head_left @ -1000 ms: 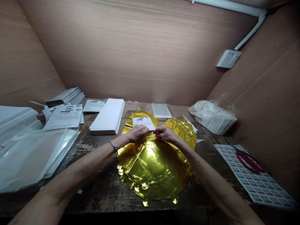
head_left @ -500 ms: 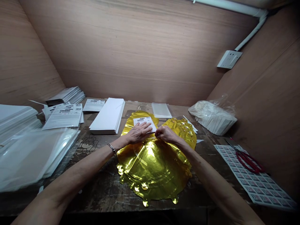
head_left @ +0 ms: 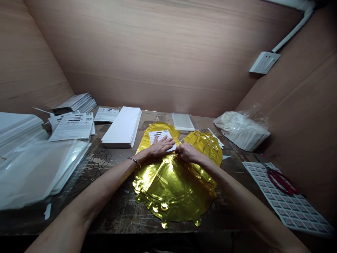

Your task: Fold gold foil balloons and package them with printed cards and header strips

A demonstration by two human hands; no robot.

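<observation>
Several gold foil balloons lie flat and layered in front of me, with small tabs along their near edge. A printed white card rests on the foil. My left hand lies flat across the card, fingers spread. Close beside it, my right hand is closed in a pinch at the card's right corner, over the narrow part of the foil. What its fingertips hold is hidden. A metal bracelet circles my left wrist.
Stacked white card sheets, printed cards and clear plastic bags lie left. Clear sleeves are at the back. On the right are a bag of white pieces, a sticker sheet and red-handled scissors.
My left hand's fingers have spread and flattened more on the card. The right hand stays pinched near the same corner. The camera view has shifted slightly.
</observation>
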